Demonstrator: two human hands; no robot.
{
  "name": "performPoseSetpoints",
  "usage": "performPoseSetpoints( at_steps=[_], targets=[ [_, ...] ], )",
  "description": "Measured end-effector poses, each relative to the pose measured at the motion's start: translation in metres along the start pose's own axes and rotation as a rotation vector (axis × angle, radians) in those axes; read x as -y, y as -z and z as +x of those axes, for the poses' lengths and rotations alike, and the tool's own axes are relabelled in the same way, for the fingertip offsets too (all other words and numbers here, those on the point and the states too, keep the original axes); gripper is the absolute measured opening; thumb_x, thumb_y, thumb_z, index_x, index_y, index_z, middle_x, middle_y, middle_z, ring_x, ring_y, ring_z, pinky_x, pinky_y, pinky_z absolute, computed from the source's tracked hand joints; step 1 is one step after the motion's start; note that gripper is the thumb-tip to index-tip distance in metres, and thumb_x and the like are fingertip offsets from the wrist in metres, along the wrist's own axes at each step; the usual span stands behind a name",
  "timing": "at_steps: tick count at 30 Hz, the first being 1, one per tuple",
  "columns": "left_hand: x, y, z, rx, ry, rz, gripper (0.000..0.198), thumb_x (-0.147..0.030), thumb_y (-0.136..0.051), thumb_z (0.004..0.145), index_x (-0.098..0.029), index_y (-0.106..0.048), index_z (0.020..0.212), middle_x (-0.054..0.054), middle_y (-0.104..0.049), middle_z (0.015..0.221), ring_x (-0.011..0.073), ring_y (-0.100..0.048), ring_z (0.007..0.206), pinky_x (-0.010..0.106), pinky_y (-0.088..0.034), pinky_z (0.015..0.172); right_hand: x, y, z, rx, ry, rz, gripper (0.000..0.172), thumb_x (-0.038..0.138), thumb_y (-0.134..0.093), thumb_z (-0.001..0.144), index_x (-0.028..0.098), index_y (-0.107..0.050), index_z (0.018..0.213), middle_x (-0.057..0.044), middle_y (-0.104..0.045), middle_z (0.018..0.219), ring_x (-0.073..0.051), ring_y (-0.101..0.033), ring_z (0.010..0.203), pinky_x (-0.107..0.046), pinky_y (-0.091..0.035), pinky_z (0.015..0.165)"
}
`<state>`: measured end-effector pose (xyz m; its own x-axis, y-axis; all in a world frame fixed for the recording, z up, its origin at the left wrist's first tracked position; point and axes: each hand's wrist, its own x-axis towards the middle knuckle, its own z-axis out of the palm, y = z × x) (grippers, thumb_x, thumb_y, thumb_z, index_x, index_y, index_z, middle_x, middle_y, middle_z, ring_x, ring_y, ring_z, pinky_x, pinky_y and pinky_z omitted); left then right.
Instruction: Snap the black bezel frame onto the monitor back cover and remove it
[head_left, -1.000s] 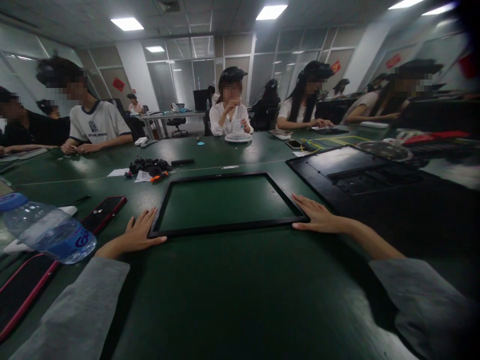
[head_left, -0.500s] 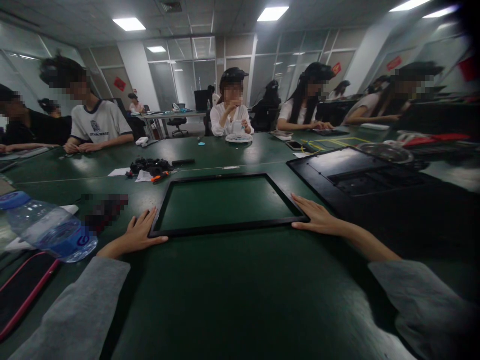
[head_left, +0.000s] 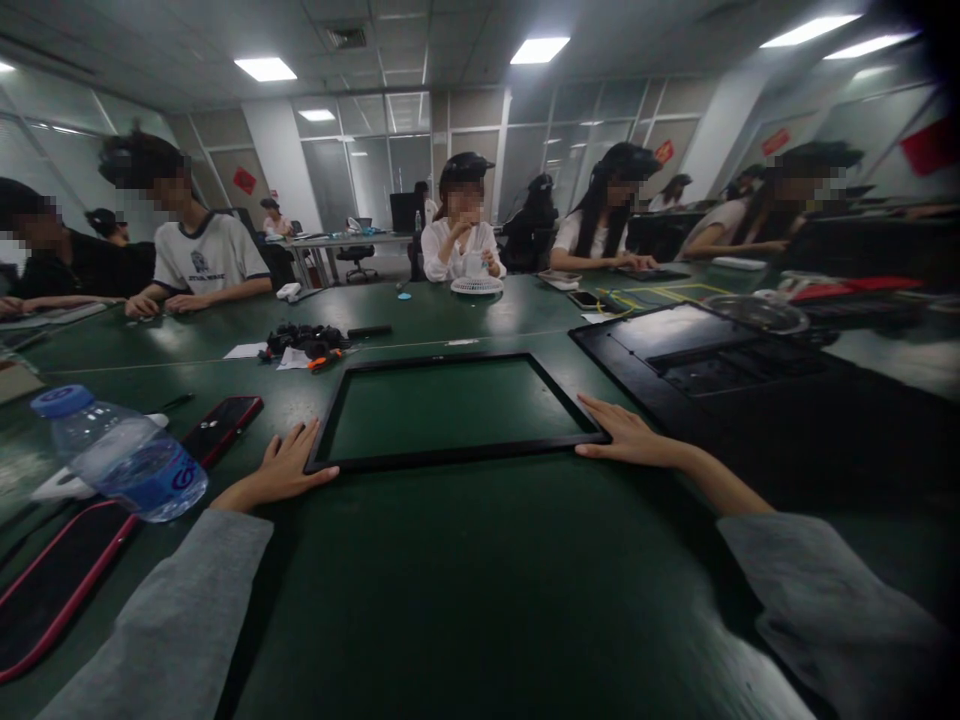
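Note:
A thin black rectangular frame point(head_left: 450, 457), like a screen bezel, lies flat on the green table point(head_left: 480, 580); the tabletop shows through its opening. At its near left corner rests my left hand point(head_left: 281, 468), fingers stretched along the outer side and thumb against the near edge. Opposite it, my right hand point(head_left: 630, 437) touches the near right corner the same way, with fingers extended and thumb apart. Neither hand is wrapped round the frame; the corner sits between thumb and fingers on each side.
To the left are a water bottle point(head_left: 131, 460), a red-edged phone point(head_left: 223, 428) and a red-rimmed dark case point(head_left: 60, 580). A large black panel point(head_left: 720, 360) lies at right. Black parts point(head_left: 300, 343) with orange pieces sit beyond the frame. Several people work around the table.
The view has shifted slightly, so the far scene sits lower and the bottle and phone appear further right. My hands keep their places on the frame, which looks unmoved on the table.

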<state>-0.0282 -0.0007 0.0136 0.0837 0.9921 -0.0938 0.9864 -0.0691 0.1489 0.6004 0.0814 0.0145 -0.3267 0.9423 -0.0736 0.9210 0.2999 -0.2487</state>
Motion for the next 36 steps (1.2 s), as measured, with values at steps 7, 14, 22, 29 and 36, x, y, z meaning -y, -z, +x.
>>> performPoseSetpoints(
  at_steps=[7,14,22,29,36],
  targets=[
    [0.004,-0.006,0.001,-0.024,0.010,-0.001,0.111,-0.082,-0.037,0.084,-0.010,-0.018,0.166,0.019,-0.015,0.171,0.0404,-0.015,0.158,0.063,-0.014,0.123,0.004,-0.002,-0.003,-0.048,-0.016,0.024,0.119,0.087,-0.050,0.075,0.017,-0.022,0.167,-0.015,-0.024,0.170,-0.039,-0.022,0.156,-0.055,-0.020,0.127],
    [-0.001,-0.003,0.000,-0.016,0.033,-0.022,0.116,-0.084,-0.042,0.081,-0.007,-0.018,0.165,0.021,-0.014,0.171,0.0407,-0.012,0.159,0.063,-0.011,0.125,0.008,-0.008,-0.011,-0.112,-0.049,0.062,0.117,0.090,-0.047,0.075,0.014,-0.033,0.162,-0.018,-0.029,0.168,-0.039,-0.027,0.154,-0.057,-0.023,0.125],
    [-0.038,0.007,-0.011,-0.077,0.012,-0.169,0.107,-0.083,-0.049,0.081,-0.018,-0.028,0.163,0.020,-0.018,0.171,0.0466,-0.020,0.155,0.073,-0.018,0.118,0.020,-0.011,-0.012,-0.397,0.086,0.217,0.098,0.091,-0.049,0.075,0.017,-0.061,0.139,-0.021,-0.059,0.144,-0.041,-0.053,0.136,-0.061,-0.037,0.117],
    [-0.072,0.002,-0.018,-0.179,-0.105,-0.219,0.073,-0.075,-0.058,0.085,-0.031,-0.060,0.144,0.009,-0.040,0.165,0.0438,-0.019,0.156,0.075,-0.020,0.117,0.025,-0.012,-0.022,-0.439,0.102,0.286,0.078,0.082,-0.054,0.080,0.021,-0.070,0.127,-0.017,-0.064,0.139,-0.037,-0.057,0.133,-0.056,-0.040,0.116],
    [-0.068,0.000,-0.013,-0.287,-0.193,-0.330,0.046,-0.065,-0.066,0.085,-0.026,-0.077,0.106,0.008,-0.069,0.134,0.0308,-0.059,0.128,0.052,-0.042,0.111,0.036,-0.009,-0.035,-0.560,0.090,0.232,0.075,0.072,-0.052,0.086,0.021,-0.058,0.141,-0.018,-0.053,0.150,-0.038,-0.048,0.141,-0.058,-0.034,0.119]
  ],
)
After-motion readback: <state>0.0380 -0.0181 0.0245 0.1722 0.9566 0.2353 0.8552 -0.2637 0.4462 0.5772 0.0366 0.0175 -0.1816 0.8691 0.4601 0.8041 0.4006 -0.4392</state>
